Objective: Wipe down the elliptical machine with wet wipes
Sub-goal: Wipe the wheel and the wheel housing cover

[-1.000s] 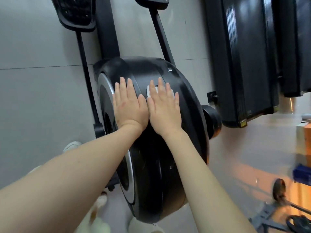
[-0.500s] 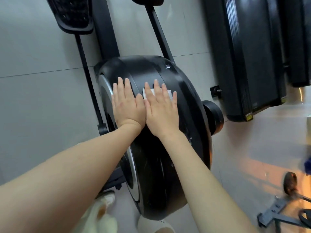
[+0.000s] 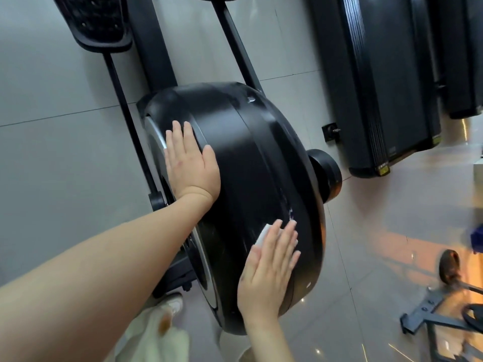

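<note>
left hand flat, fingers together | right hand fingers straight, pressing white wipe | glossy rounded housing

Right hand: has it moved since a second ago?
Yes. The right hand, pressing the wipe, slid down the black housing to its lower end, away from the left hand still up by the silver rim.

Grey tiled floor, glossy, orange light reflected at right. Black treadmill upper right, second treadmill just beside it. Grey metal frame with dark wheel lower right. Blue item at right edge, blurred.
</note>
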